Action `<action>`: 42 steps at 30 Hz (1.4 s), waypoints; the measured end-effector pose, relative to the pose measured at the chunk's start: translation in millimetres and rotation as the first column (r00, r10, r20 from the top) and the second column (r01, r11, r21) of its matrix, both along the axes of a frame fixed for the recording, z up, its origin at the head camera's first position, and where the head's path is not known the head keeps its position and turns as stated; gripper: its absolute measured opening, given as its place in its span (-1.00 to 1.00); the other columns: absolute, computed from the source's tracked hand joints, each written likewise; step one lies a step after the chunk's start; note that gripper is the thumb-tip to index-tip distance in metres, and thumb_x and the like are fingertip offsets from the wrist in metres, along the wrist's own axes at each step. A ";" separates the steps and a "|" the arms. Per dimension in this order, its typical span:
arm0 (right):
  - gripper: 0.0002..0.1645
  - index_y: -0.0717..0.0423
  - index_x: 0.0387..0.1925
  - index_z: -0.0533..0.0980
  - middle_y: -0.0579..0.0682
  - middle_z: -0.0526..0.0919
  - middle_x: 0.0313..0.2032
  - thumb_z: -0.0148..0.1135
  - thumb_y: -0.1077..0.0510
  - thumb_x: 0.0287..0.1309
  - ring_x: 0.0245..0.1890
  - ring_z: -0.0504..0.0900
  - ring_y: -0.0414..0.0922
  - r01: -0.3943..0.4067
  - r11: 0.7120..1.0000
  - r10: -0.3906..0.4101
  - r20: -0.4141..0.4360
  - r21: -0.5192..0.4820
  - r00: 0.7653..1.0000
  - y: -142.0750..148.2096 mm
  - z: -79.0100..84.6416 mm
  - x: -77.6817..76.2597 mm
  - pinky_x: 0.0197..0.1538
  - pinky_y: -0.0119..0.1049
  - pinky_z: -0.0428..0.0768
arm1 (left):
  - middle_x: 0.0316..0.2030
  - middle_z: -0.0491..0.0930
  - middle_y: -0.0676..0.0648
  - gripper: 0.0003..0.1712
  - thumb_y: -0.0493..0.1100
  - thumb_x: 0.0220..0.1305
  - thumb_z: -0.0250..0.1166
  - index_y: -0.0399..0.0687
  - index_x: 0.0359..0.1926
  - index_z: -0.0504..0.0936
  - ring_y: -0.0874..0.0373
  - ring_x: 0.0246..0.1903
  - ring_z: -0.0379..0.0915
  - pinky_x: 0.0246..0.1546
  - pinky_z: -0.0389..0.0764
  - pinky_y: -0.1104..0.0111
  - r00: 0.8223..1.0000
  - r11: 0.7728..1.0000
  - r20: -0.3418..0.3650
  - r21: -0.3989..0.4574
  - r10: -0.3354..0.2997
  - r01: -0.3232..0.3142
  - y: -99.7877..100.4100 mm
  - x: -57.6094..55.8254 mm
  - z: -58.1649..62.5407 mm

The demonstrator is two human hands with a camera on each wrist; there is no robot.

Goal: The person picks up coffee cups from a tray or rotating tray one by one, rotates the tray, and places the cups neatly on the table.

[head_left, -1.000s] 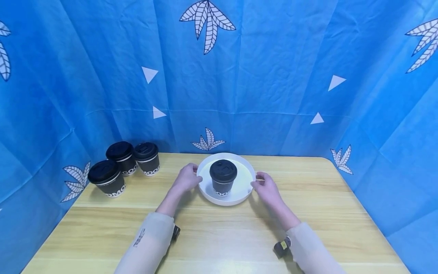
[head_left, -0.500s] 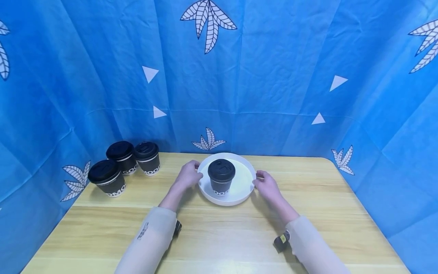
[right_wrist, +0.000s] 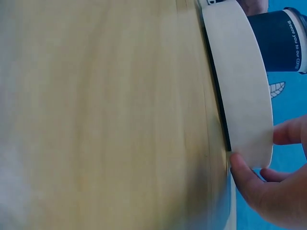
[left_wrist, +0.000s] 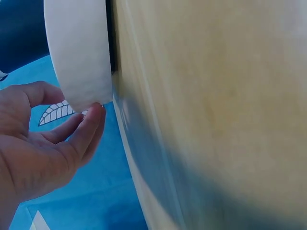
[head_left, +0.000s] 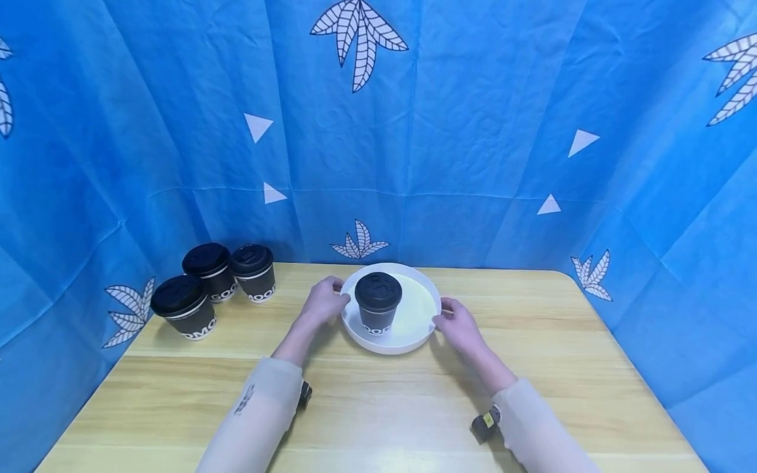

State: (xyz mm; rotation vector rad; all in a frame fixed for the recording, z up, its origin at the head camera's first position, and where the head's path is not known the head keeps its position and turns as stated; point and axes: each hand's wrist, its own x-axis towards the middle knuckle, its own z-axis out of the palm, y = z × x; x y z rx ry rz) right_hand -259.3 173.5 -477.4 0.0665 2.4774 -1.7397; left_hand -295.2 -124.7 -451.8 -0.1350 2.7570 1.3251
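A round white tray (head_left: 416,326) with a low wall is held between both hands near the back of the wooden table. On it, left of the middle, stands a dark paper coffee cup (head_left: 378,320) with a black lid. My left hand (head_left: 324,301) grips the tray's left side, thumb at the rim and fingers against the outer wall (left_wrist: 84,57). From the right, my right hand (head_left: 459,325) grips the opposite side with thumb and fingertips. A dark strip shows along the tray's lower edge (right_wrist: 220,96), close over the table.
Three more lidded coffee cups stand together at the table's back left: a front one (head_left: 192,320), a rear one (head_left: 220,286) and a right one (head_left: 258,286). A blue curtain (head_left: 473,131) surrounds the wooden table (head_left: 378,407) at the back and sides.
The coffee cup has shifted left across the tray by a small amount. The tray and both hands stay nearly in place, with the hands still gripping its sides.
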 end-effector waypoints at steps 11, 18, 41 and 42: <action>-0.18 0.38 0.49 0.19 0.35 0.37 0.41 0.27 0.22 0.32 0.34 0.49 0.25 -0.011 1.000 0.011 -0.010 0.022 1.000 1.2 -0.7 6.4 0.31 0.02 0.58 | 0.27 0.52 -0.31 -0.37 -0.22 0.35 0.28 -0.35 0.38 0.38 -0.21 0.26 0.46 0.33 0.50 -0.01 0.998 1.000 0.071 -0.013 -0.004 0.005 -4.8 14.5 6.9; -0.15 0.39 0.49 0.18 0.34 0.43 0.36 0.30 0.19 0.30 0.28 0.54 0.21 -0.010 0.999 0.011 -0.012 0.049 1.000 0.4 1.2 11.9 0.26 0.00 0.62 | 0.27 0.51 -0.31 -0.34 -0.23 0.35 0.30 -0.35 0.40 0.35 -0.15 0.13 0.55 0.25 0.58 0.01 0.993 1.000 0.118 -0.020 -0.011 0.014 -2.4 20.9 11.9; -0.22 0.32 0.53 0.15 0.26 0.36 0.42 0.14 0.22 0.36 0.37 0.45 0.24 0.001 0.997 -0.001 0.012 0.072 1.000 3.3 7.8 3.3 0.32 0.02 0.57 | 0.25 0.53 -0.34 -0.43 -0.33 0.33 0.25 -0.38 0.34 0.42 -0.22 0.24 0.47 0.28 0.54 -0.01 0.999 1.000 0.043 0.015 -0.010 0.010 -1.4 12.6 3.5; -0.23 0.32 0.52 0.16 0.27 0.36 0.43 0.13 0.22 0.36 0.38 0.45 0.25 -0.002 0.997 0.002 0.007 0.078 1.000 3.4 7.1 2.8 0.34 0.04 0.55 | 0.25 0.53 -0.33 -0.43 -0.34 0.33 0.25 -0.37 0.34 0.43 -0.21 0.24 0.47 0.28 0.54 0.00 0.999 1.000 0.047 0.021 -0.005 0.004 -1.3 11.7 3.4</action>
